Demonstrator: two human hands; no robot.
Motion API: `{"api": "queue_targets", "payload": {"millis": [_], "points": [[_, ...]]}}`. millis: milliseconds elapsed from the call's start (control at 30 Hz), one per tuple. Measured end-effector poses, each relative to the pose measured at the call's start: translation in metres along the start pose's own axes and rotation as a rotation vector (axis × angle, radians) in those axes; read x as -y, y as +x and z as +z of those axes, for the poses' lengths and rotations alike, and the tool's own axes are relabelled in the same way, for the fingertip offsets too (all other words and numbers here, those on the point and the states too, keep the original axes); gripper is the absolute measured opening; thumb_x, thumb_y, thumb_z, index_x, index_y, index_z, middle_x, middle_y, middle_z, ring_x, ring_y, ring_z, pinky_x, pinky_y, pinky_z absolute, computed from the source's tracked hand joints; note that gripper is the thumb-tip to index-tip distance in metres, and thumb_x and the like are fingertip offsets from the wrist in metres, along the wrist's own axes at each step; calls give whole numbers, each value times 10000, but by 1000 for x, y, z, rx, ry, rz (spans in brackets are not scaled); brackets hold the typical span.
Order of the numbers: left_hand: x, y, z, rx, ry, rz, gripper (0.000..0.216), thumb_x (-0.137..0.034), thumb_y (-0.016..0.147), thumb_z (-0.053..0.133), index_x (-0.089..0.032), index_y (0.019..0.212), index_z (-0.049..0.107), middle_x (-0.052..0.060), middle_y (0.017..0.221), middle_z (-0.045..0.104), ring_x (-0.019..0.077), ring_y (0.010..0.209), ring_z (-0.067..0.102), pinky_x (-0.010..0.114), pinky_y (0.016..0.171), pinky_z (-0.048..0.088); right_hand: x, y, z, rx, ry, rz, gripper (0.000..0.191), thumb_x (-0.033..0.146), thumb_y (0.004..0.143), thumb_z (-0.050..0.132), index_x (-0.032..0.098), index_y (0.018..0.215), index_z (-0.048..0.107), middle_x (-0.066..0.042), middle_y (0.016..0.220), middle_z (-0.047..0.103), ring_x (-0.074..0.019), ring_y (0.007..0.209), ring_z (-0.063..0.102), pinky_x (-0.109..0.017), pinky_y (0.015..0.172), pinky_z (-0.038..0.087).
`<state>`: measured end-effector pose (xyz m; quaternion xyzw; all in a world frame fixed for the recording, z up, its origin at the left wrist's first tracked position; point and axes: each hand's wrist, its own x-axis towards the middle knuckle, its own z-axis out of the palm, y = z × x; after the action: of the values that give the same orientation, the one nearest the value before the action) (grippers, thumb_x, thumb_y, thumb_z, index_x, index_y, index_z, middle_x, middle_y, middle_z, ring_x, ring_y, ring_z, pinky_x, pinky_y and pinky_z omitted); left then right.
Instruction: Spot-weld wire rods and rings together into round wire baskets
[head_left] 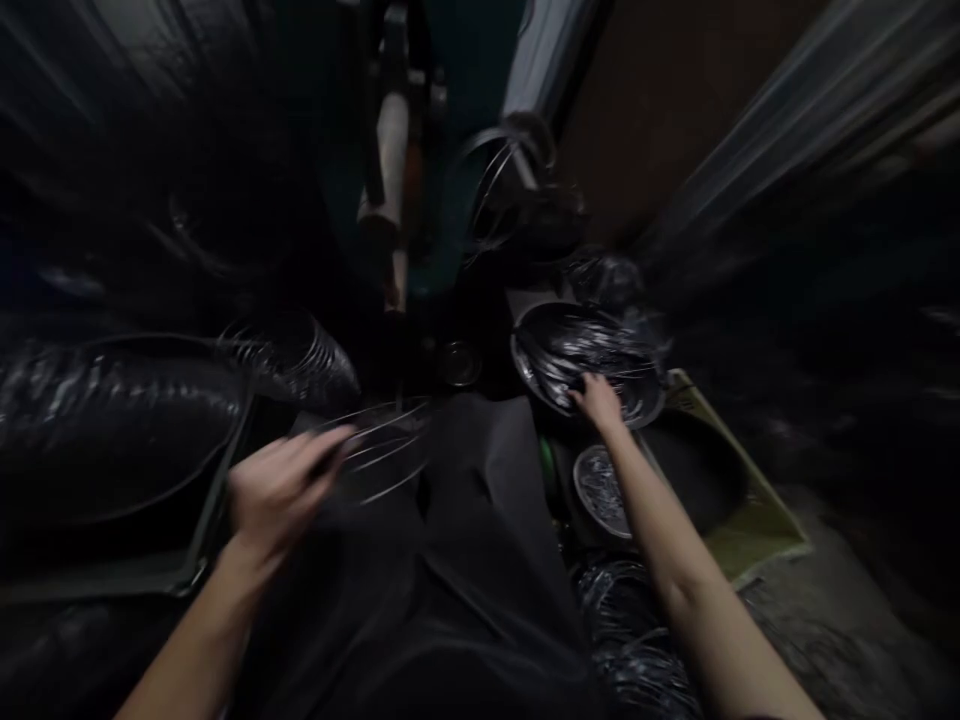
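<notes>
The picture is dark and smeared by motion. My left hand [281,490] is closed around a bundle of thin wire rings [382,445] held over my dark-clothed lap. My right hand [598,398] reaches forward into a round metal bowl [547,330] filled with more thin wire rings [592,345]; its fingers are curled down among them, and what they grip is hidden.
A long coil of stacked rings [112,420] lies in a tray at my left. Another ring stack [296,350] stands behind it. A small tin [600,490] sits under my right forearm. More wire piles [637,640] lie at lower right. A machine [397,180] stands ahead.
</notes>
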<state>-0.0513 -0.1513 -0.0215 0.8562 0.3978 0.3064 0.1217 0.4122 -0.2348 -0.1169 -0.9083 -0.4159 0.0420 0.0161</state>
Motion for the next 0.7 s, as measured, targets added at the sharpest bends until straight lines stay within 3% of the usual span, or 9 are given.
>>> {"api": "queue_targets", "payload": {"millis": [33, 167, 267, 400, 500, 600, 700], "points": [[-9, 12, 12, 43, 43, 5, 347, -474, 897, 426, -267, 921, 703, 19, 679, 679, 163, 591, 604, 259, 566, 425, -1, 1, 2, 38, -47, -12, 344, 288, 824, 582, 112, 1118, 572, -184, 1038, 609, -255, 883, 575, -312, 695, 385], [-23, 60, 83, 514, 109, -40, 373, -534, 880, 442, -280, 994, 690, 14, 764, 699, 167, 707, 628, 240, 618, 418, -3, -1, 12, 60, -198, -109, 434, 358, 913, 438, 82, 1247, 465, -215, 1051, 594, -250, 881, 559, -319, 647, 313], [-17, 75, 115, 682, 61, -38, 375, -539, 868, 466, -280, 1039, 676, 15, 787, 694, 180, 770, 628, 255, 691, 432, -3, -5, 14, 113, -211, -74, 470, 394, 937, 362, 62, 1254, 463, -227, 1045, 595, -253, 857, 557, -332, 618, 281], [-8, 67, 103, 605, -169, -25, 442, -527, 911, 374, -270, 1215, 568, 29, 1047, 654, 183, 961, 594, 289, 852, 426, -3, -11, 11, 192, -309, -108, 420, 341, 947, 339, 57, 1180, 542, -235, 1065, 584, -258, 872, 549, -336, 616, 267], [-4, 52, 83, 551, -186, 6, 678, -579, 823, 501, -232, 1388, 357, 98, 1247, 524, 257, 1122, 496, 411, 969, 364, -1, -15, 11, 148, -367, -161, 428, 332, 954, 308, 43, 1153, 553, -236, 1049, 585, -267, 895, 539, -341, 626, 263], [-1, 33, 76, 604, -50, 70, 876, -519, 661, 696, -187, 1387, 334, 146, 1186, 491, 336, 1089, 467, 515, 939, 351, 3, -19, 11, 46, -367, -160, 452, 302, 964, 243, 13, 1145, 539, -259, 1039, 579, -275, 932, 530, -351, 649, 265], [9, 14, 78, 556, -83, 112, 740, -345, 623, 716, -152, 1271, 416, 127, 1091, 478, 309, 1038, 475, 471, 917, 390, 2, -15, 9, 101, -280, -102, 488, 317, 967, 223, -29, 1174, 499, -277, 1008, 590, -272, 909, 545, -343, 655, 288]]}}
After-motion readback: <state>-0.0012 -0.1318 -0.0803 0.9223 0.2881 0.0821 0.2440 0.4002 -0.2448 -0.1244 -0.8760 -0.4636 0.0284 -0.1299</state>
